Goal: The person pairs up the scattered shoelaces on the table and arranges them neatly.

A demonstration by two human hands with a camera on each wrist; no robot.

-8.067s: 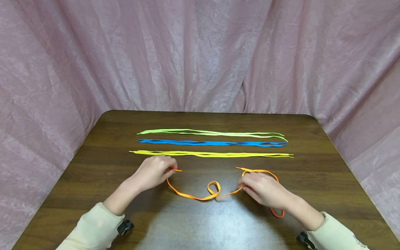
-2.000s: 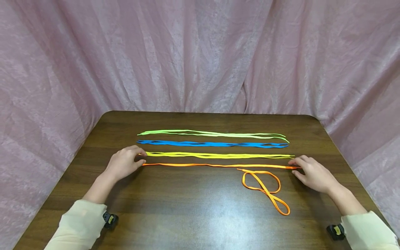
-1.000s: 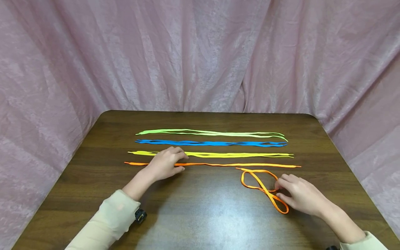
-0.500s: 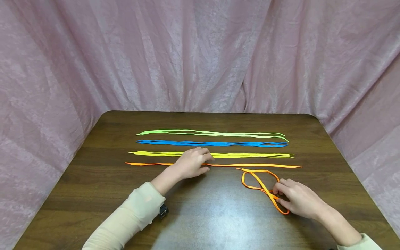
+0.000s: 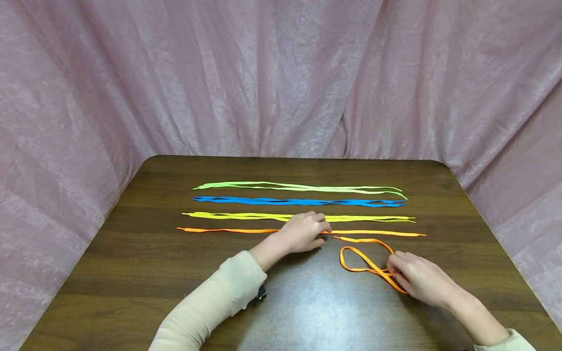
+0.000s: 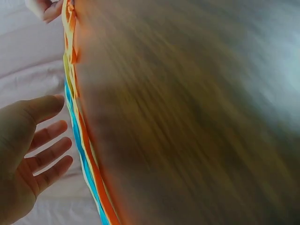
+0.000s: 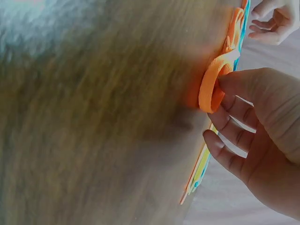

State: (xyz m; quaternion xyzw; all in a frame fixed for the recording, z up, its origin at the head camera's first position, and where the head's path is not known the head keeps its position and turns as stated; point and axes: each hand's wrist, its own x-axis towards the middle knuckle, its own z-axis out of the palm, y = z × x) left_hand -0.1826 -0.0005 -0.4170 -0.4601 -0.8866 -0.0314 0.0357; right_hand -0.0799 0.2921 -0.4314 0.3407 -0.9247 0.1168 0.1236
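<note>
A looped orange shoelace [image 5: 368, 240] lies at the table's right front, one tip pointing left. My right hand [image 5: 421, 278] pinches its right-hand loop between thumb and fingers; in the right wrist view the loop of orange lace [image 7: 205, 96] stands at the fingertips. A second orange shoelace [image 5: 232, 230] is stretched nearly straight across the table. Over its middle, partly covering it, is my left hand [image 5: 303, 233]. The left wrist view has that hand [image 6: 28, 154] with fingers apart and nothing between them.
Behind the straight orange lace lie yellow [image 5: 360, 219], blue [image 5: 246, 200] and light green [image 5: 342, 188] laces in roughly parallel rows. The brown wooden table [image 5: 131, 273] ends at a pink curtain [image 5: 281, 87].
The orange lace was drawn out straight and released. My left hand slid rightward along it; my right hand moved to the looped lace, took hold, and the loops shifted slightly.
</note>
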